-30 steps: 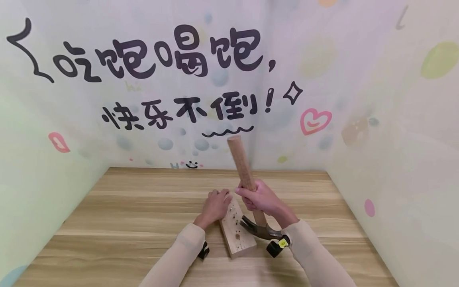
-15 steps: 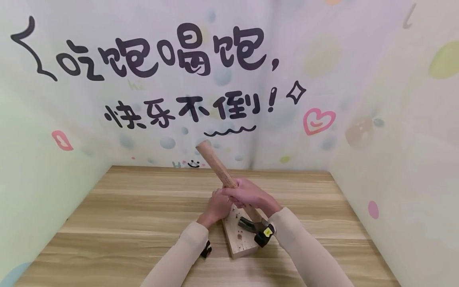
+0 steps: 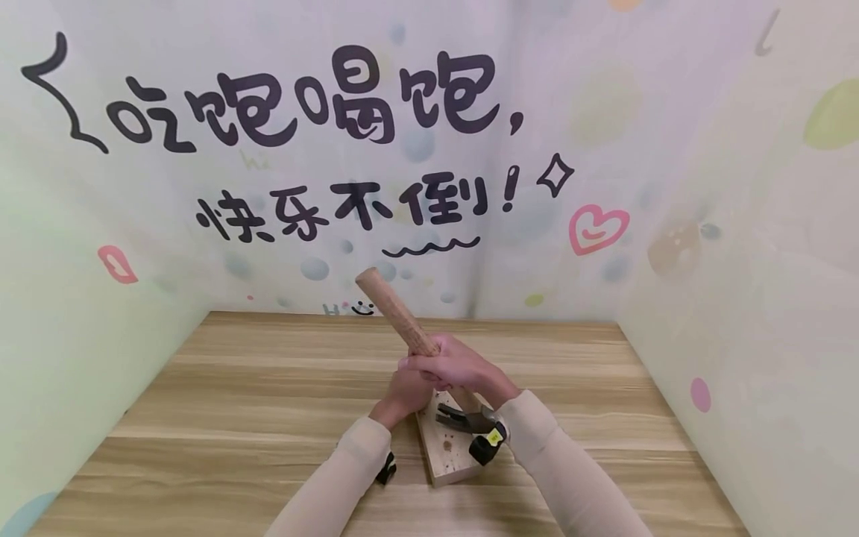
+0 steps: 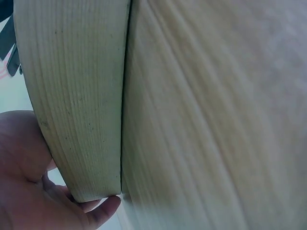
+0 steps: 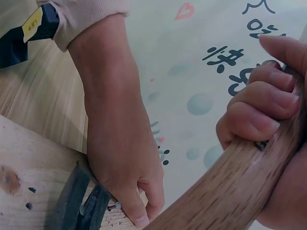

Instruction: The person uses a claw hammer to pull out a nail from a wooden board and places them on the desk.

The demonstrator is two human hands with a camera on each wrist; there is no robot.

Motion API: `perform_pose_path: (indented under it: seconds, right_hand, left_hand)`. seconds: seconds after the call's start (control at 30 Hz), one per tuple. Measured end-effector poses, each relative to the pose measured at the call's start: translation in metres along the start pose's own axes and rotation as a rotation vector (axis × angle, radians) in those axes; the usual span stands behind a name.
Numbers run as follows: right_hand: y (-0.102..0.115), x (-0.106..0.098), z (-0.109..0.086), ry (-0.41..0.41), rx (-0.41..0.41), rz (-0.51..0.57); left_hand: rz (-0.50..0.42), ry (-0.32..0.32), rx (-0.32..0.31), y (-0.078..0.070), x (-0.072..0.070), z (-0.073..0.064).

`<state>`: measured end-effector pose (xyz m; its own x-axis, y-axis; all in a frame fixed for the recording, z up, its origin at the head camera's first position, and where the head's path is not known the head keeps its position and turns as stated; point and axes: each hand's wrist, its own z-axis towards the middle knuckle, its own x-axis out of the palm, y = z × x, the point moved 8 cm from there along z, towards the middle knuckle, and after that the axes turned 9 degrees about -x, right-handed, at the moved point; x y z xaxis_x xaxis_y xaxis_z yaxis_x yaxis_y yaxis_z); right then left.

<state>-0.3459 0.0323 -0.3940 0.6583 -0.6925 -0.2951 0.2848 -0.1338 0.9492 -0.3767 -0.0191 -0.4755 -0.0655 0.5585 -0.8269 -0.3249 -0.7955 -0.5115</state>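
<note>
My right hand (image 3: 452, 363) grips the wooden handle of a claw hammer (image 3: 396, 309), its butt end tilted up and to the left. The dark claw (image 5: 81, 201) hangs low over a pale wooden board (image 3: 446, 456). Near the claw's split tip, a nail (image 5: 116, 206) sticks up from the board. My left hand (image 3: 405, 391) holds the board's far end, with fingertips curled around its end face in the left wrist view (image 4: 98, 211). Dark holes and a brown knot (image 5: 9, 179) mark the board's top. In the head view, the right hand partly covers the left one.
The board lies on a wood-grain table (image 3: 268, 388). A printed wall (image 3: 268, 283) with black lettering rises behind the table's back edge, and a pale side wall (image 3: 751, 335) stands on the right. A black wrist camera (image 3: 387, 468) is strapped at the left cuff.
My right hand has moved left, close against the left hand. The handle's butt has swung left, and the hammer head has shifted left over the board. My left hand stays at the board's far end.
</note>
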Motion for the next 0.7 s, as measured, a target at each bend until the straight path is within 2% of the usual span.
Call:
perform_pose_path:
  seconds: [0.13, 0.43, 0.7]
  right_hand:
    - [0.0, -0.0018, -0.0026, -0.026, -0.034, 0.034]
    - [0.001, -0.003, -0.0037, -0.047, -0.108, 0.043]
    - [-0.0017, -0.0033, -0.002, -0.057, -0.122, 0.042]
  left_hand:
    - [0.014, 0.024, -0.014, -0.0009, 0.0017, -0.0002]
    - [-0.025, 0.057, -0.046, 0.0033, 0.0078, 0.0032]
    - [0.011, 0.059, -0.048, 0.0066, 0.0096, 0.0038]
